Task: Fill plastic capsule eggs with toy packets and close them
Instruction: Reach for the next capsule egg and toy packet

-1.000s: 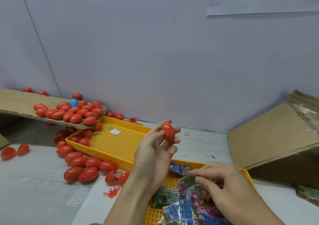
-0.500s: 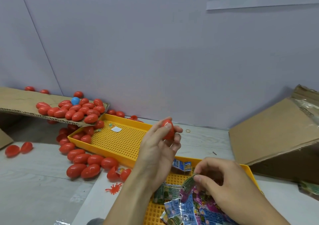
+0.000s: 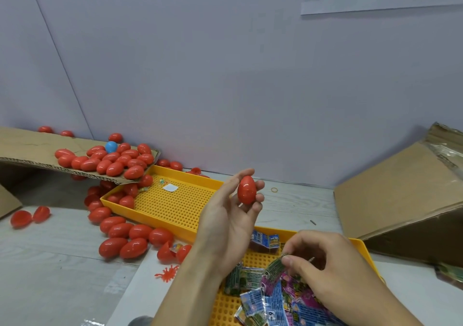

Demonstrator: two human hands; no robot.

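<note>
One head-worn view looks forward and down, close over the yellow trays (image 3: 160, 225) toward the wall (image 3: 225, 75).

Both forearms were bare as far as the bottom edge of the frame, with no sleeve or cuff in view. The left hand (image 3: 225, 221) and the right hand (image 3: 333, 270) were ungloved, and their fingernails were short and unpainted.
</note>
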